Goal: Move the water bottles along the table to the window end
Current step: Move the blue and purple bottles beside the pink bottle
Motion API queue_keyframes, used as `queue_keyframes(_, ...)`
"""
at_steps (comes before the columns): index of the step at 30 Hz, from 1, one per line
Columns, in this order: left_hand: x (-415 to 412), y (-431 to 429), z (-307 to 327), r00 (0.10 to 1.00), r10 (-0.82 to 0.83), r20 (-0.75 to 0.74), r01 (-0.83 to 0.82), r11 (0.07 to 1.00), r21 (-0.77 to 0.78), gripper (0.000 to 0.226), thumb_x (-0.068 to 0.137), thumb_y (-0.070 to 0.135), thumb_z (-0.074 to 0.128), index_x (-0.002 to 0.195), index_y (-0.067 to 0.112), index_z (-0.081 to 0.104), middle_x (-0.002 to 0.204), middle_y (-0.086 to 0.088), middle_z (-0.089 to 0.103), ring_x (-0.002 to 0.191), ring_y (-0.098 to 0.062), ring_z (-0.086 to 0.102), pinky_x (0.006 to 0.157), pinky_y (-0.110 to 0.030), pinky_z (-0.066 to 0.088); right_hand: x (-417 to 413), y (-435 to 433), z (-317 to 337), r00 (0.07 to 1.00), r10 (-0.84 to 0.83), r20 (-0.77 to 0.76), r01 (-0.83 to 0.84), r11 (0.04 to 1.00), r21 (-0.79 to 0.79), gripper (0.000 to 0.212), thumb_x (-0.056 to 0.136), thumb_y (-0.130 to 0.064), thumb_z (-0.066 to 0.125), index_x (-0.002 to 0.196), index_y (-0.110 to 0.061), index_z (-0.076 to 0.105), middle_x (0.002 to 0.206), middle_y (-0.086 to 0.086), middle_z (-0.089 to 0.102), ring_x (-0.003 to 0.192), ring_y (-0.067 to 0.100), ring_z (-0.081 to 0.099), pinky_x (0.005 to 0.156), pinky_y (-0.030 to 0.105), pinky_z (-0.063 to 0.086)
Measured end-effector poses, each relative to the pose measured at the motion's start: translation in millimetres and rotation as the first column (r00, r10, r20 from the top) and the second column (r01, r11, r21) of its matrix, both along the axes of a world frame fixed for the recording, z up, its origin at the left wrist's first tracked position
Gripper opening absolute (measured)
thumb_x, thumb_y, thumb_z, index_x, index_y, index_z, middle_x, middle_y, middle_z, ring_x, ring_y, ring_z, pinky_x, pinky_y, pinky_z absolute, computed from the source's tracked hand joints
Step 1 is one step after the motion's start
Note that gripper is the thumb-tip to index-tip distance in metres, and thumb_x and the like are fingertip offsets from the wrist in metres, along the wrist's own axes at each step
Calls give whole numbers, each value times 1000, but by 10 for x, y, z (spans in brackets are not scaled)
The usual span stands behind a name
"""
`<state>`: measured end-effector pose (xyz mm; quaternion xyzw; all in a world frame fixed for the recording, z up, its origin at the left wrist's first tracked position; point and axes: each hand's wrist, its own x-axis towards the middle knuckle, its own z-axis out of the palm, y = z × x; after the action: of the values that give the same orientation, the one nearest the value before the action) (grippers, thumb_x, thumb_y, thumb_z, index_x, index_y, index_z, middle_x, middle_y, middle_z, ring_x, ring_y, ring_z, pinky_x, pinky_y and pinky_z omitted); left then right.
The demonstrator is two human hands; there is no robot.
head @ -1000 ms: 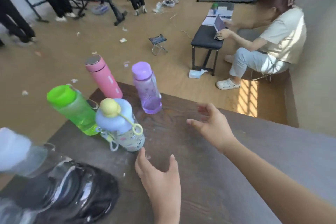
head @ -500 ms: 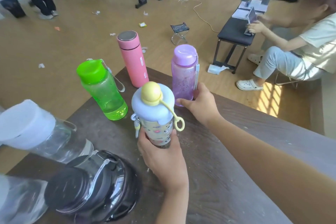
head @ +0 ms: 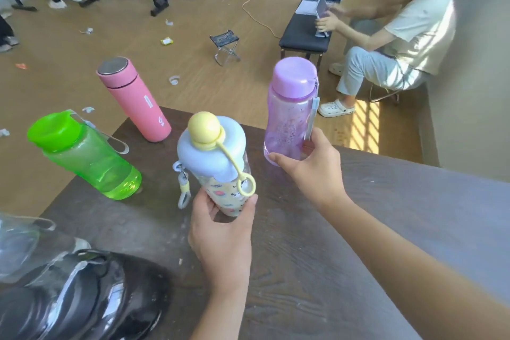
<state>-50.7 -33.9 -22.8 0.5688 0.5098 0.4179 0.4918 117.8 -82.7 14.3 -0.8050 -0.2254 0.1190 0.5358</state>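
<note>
My left hand (head: 223, 234) grips the base of a patterned bottle (head: 218, 163) with a pale blue lid and yellow knob, at the table's middle. My right hand (head: 311, 168) is wrapped around the lower part of a purple bottle (head: 291, 107), which looks lifted near the far table edge. A pink flask (head: 133, 99) stands at the far corner and a green bottle (head: 82, 157) stands left of it. A clear bottle (head: 16, 246) and a black bottle (head: 85, 295) sit closest to me at the lower left.
The dark wooden table (head: 317, 257) runs off to the right. Beyond its far edge, a person (head: 392, 44) sits at a black bench (head: 306, 33). A folding stool (head: 225, 45), paper scraps and several standing people are on the floor behind.
Both hands went from open above the table to closing on the patterned and purple bottles. The purple bottle has since risen and shifted right; the patterned bottle is held tilted.
</note>
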Motion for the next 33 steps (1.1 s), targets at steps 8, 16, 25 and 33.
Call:
queue_keyframes(8,777,-1212,200,896,-445,-11,444,896,-15,54,67,22,99,114,31,75,104,17,84,100,-3,80,95,-40,63,-52,-2252,63,953,-302,-14,300,952,-59,48,66,-31,95,101,-28,62,101,-13,72,97,2,67,77,20,54)
queue_keyframes(16,1547,-3062,311,572,-819,-43,820,572,10,49,61,33,99,103,31,75,95,16,84,90,-5,80,88,-40,65,-382,-4376,67,763,-646,-31,639,760,-117,48,64,-25,95,103,-25,66,103,-3,73,100,18,69,84,40,58)
queue_keyframes(25,2043,-4784,267,177,-979,-104,984,176,19,46,58,32,94,97,42,70,96,20,80,94,0,78,91,-37,64,-811,-5735,37,555,-831,-45,824,556,-114,43,64,-21,96,93,-27,65,96,-10,72,90,-1,69,72,22,55)
queue_keyframes(33,2204,-5360,130,59,-978,-202,998,58,9,50,53,43,94,95,41,67,107,9,83,100,-10,79,94,-41,63,-1041,-6130,-131,497,-864,-78,856,503,-120,45,65,-21,94,97,-34,65,94,-11,74,89,-1,69,68,10,51)
